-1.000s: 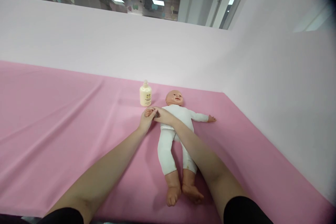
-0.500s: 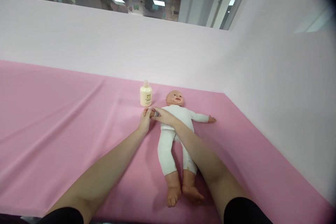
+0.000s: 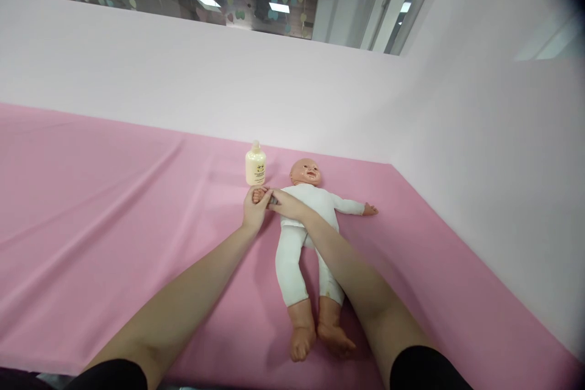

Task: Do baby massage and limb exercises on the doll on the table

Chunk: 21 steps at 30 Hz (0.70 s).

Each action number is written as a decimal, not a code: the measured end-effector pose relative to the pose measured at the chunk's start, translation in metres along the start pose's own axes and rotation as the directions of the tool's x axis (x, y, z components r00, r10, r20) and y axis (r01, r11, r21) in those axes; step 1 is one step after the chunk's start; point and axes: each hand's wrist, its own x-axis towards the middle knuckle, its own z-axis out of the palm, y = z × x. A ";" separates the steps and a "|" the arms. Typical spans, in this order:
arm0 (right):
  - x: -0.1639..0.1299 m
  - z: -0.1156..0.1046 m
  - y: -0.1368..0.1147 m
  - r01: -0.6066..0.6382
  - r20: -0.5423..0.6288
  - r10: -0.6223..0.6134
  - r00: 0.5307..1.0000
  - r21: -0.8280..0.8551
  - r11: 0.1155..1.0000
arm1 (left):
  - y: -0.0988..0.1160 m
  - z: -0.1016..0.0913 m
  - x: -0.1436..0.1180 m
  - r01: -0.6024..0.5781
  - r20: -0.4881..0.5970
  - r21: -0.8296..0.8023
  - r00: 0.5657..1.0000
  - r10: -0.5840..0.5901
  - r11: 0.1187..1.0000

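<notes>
A baby doll (image 3: 299,244) in a white suit lies on its back on the pink sheet (image 3: 105,219), head toward the far wall, bare feet toward me. My left hand (image 3: 254,209) cups the doll's small hand at the doll's near-left side. My right hand (image 3: 286,203) reaches across the doll's chest and grips the same arm at the wrist. The doll's other arm stretches out to the right. A cream lotion bottle (image 3: 255,164) stands upright just beyond my hands.
Pale pink walls (image 3: 479,152) close in the sheet at the back and along the right side. The sheet has long creases on the left. Above the back wall is a window with paper hearts.
Both hands stay on the doll's arm, with only small shifts of the fingers around the doll's hand. The view has shifted slightly.
</notes>
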 end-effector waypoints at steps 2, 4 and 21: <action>0.001 0.001 0.002 0.006 0.001 -0.006 1.000 0.010 1.000 | 0.002 0.000 -0.001 -0.026 0.034 0.016 0.999 0.026 1.000; 0.001 0.002 0.003 0.015 0.004 -0.015 1.000 0.028 1.000 | 0.002 0.000 -0.001 -0.034 0.053 0.019 0.998 0.033 0.999; 0.001 0.003 0.009 0.035 -0.070 -0.028 0.997 0.091 0.995 | -0.007 0.000 0.004 0.038 0.087 -0.069 0.996 -0.032 0.997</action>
